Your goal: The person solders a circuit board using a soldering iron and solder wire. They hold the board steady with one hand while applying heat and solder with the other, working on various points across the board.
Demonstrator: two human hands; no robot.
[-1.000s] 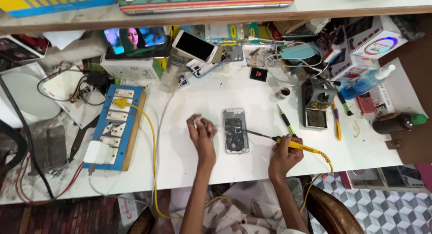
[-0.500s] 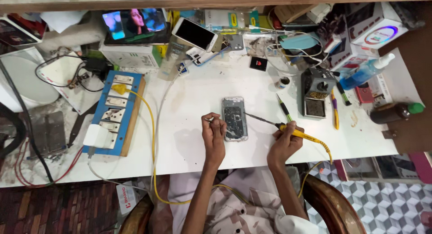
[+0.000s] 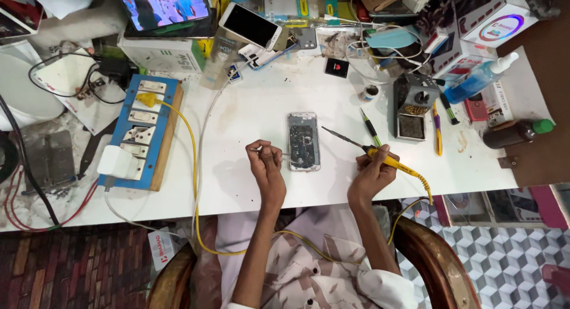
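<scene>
An opened phone (image 3: 303, 140) lies flat on the white table (image 3: 249, 113), its inner parts showing. My left hand (image 3: 266, 164) rests just left of it, fingers pinched on thin tweezers (image 3: 257, 149) whose tips point toward the phone. My right hand (image 3: 372, 172) sits right of the phone and grips a yellow-handled soldering iron (image 3: 380, 157). Its dark tip (image 3: 333, 134) hovers beside the phone's right edge, apart from it. A yellow cable runs from the iron down past the chair.
A blue switch board (image 3: 139, 131) with a yellow plug sits at left. A soldering stand (image 3: 411, 112), a green screwdriver (image 3: 371, 127), a blue spray bottle (image 3: 480, 78), a brown bottle (image 3: 516, 132) and boxes crowd the right. A white phone (image 3: 249, 26) and a playing screen (image 3: 164, 2) stand behind.
My left hand has shifted slightly left, away from the phone. The soldering iron tip has lifted off the phone toward the right.
</scene>
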